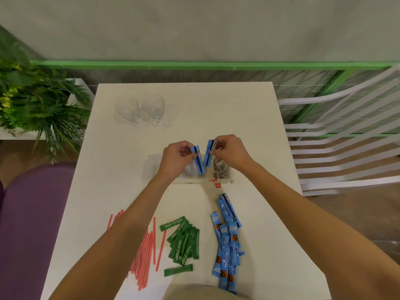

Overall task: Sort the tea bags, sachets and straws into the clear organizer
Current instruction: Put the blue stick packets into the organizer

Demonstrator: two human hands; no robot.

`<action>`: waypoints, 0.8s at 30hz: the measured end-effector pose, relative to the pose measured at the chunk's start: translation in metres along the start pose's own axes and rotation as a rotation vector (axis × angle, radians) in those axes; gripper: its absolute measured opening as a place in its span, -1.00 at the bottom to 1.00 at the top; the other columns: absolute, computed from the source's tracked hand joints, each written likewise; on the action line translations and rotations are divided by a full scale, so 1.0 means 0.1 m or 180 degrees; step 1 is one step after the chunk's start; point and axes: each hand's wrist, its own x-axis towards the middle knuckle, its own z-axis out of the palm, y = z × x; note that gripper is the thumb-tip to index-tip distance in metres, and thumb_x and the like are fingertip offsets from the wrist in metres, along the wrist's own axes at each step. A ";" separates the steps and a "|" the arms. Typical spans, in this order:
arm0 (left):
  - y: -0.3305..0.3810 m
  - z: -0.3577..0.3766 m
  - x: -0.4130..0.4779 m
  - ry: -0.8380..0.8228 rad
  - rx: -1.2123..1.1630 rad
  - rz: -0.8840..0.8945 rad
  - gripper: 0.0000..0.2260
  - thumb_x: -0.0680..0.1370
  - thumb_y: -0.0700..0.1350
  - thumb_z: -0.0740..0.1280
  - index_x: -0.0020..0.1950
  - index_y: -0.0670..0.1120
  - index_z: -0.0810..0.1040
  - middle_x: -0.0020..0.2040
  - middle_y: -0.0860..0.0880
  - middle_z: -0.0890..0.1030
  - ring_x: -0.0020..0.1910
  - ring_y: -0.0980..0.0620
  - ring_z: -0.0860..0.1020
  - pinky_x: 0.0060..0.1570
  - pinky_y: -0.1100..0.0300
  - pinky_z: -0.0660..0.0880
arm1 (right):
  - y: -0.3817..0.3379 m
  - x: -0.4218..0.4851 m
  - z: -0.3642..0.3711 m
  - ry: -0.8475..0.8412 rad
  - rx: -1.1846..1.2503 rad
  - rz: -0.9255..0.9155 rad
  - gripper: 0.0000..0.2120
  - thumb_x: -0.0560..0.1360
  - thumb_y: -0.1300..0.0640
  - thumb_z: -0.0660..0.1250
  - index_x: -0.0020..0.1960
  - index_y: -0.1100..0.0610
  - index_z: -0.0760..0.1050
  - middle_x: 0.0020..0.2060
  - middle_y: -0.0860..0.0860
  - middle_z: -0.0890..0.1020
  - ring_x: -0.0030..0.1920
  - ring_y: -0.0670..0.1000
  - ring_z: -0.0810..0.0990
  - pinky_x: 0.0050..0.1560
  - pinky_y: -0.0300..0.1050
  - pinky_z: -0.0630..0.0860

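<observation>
On my feed the clear organizer (154,167) sits in the middle of the frame, on the white worktop (249,126). Tea bags (221,169) lie in its right compartment, and one red tag (217,185) hangs out over the front wall onto the worktop. More pale bags show in the compartment to the left, partly hidden by the wrist.

Both hands hover over the organizer. The left hand (177,155) pinches the left-hand sachet (199,160), a blue stick with a dark stripe, its lower end pointing down into the middle of the organizer. The right hand (231,150) pinches the right-hand sachet (208,153) by its top end, and that one is tilted too. The two sticks are just beside each other, forming a V. I cannot tell whether either touches the organizer floor.

Lower in the frame, between my view and the organizer, three loose heaps lie on the worktop: blue sachets (228,243) at the lower right, green sachets (184,242) in the lower centre, and red striped straws (145,250) at the lower left, partly under the left forearm.

Two glass mugs (140,110) stand well apart at the upper left of the worktop. Beyond it are a leafy plant (32,100) at the left edge, a purple seat (28,224) at the lower left, and a white slatted chair (346,137) at the right.
</observation>
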 end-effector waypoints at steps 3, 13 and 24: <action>-0.02 0.05 0.17 -0.0052 0.0098 -0.0090 -0.87 0.42 -0.32 0.46 -0.16 -0.10 0.62 -0.22 -0.07 0.65 -0.32 0.16 0.56 -0.24 0.43 0.47 | -0.04 0.19 0.04 -0.0172 -0.0445 -0.0011 -0.90 0.46 0.27 0.39 -0.24 0.20 0.57 -0.37 0.03 0.56 -0.37 -0.05 0.51 -0.40 -0.36 0.36; -0.19 0.20 0.49 -0.0430 0.0826 -0.0050 -0.92 0.42 -0.25 0.45 -0.15 -0.09 0.64 -0.18 -0.05 0.68 -0.15 0.00 0.63 -0.18 0.38 0.43 | 0.11 0.44 0.16 -0.0488 -0.1410 0.0081 -0.90 0.47 0.21 0.36 -0.12 0.22 0.63 -0.27 0.11 0.60 -0.24 0.09 0.53 -0.19 -0.07 0.48; -0.20 0.20 0.43 -0.0205 0.0640 0.0126 -0.78 0.44 -0.21 0.47 0.07 -0.08 0.62 0.03 0.03 0.63 -0.01 0.07 0.54 -0.08 0.36 0.41 | 0.26 0.41 0.12 -0.0336 -0.1203 0.0032 -0.77 0.47 0.11 0.41 0.11 0.13 0.56 -0.02 0.07 0.62 -0.07 0.01 0.52 -0.10 -0.14 0.43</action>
